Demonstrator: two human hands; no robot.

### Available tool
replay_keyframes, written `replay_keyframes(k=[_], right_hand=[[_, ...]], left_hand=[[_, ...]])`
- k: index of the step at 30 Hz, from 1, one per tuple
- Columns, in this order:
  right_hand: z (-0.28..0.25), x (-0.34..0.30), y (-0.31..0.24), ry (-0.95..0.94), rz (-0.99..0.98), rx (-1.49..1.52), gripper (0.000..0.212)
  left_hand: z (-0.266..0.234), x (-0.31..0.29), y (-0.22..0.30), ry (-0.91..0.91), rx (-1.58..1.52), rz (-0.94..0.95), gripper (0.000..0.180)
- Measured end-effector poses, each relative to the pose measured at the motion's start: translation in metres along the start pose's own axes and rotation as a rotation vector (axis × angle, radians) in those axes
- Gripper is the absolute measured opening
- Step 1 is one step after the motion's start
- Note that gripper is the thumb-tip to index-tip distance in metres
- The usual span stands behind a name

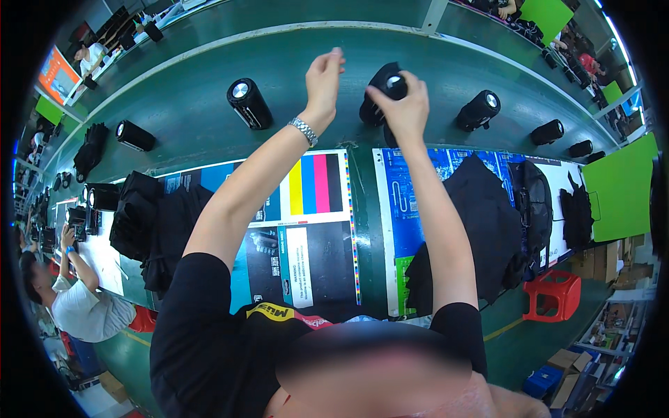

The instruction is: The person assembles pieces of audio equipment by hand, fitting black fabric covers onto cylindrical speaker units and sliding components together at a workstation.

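My right hand (408, 110) is wrapped round a black cylindrical speaker (375, 106) with a shiny silver round end, on the green bench just beyond the printed sheets. A dark flap, perhaps cloth, shows at the speaker's top; its lower side is partly hidden by my hand. To the left, my left hand (324, 87) is raised over the bench with loosely bent fingers and nothing visible in it. A silver watch is on that wrist. Another black cylindrical speaker (255, 111) stands left of my left hand, apart from it. One more speaker (479, 110) stands right of my right hand.
Further speakers line the green bench (188, 90) on both sides. Piles of black cloth (481, 216) lie on printed sheets (320, 254) nearer me, left and right. A green board (622, 188) and a red stool (552, 295) are at right. A co-worker (87, 299) works at left.
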State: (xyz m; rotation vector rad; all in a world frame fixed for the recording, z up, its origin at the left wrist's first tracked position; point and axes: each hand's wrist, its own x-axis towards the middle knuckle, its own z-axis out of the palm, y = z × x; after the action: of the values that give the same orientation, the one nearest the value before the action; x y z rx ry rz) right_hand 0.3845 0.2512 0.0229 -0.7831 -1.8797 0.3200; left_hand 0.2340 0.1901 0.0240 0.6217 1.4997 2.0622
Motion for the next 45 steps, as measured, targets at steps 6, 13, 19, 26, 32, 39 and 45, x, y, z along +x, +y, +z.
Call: replay_keyframes(k=[6, 13, 19, 26, 32, 39, 45], right_hand=[[0.006, -0.012, -0.012, -0.214, 0.093, -0.092, 0.077], [0.006, -0.009, 0.036, -0.307, 0.504, 0.238, 0.091], [0.01, -0.007, 0.04, -0.291, 0.502, 0.171, 0.069], [0.006, -0.008, 0.047, -0.251, 0.478, 0.213, 0.063], [0.007, 0.003, 0.051, -0.26, 0.489, 0.205, 0.066], [0.0, -0.003, 0.056, -0.239, 0.507, 0.223, 0.064], [0.002, 0.003, 0.058, -0.219, 0.521, 0.2, 0.07]], left_hand=[[0.017, 0.016, 0.006, -0.424, 0.316, 0.163, 0.036], [0.034, 0.042, 0.013, -0.694, 0.617, -0.351, 0.039], [0.043, 0.058, 0.006, -0.708, 0.844, 0.294, 0.026], [0.043, 0.026, 0.01, -0.624, 0.982, 1.084, 0.016], [0.047, 0.054, -0.007, -0.489, 0.853, 0.566, 0.025], [0.051, 0.069, 0.007, -0.762, 0.933, 0.115, 0.053], [0.066, 0.078, -0.01, -0.865, 0.708, 0.394, 0.02]])
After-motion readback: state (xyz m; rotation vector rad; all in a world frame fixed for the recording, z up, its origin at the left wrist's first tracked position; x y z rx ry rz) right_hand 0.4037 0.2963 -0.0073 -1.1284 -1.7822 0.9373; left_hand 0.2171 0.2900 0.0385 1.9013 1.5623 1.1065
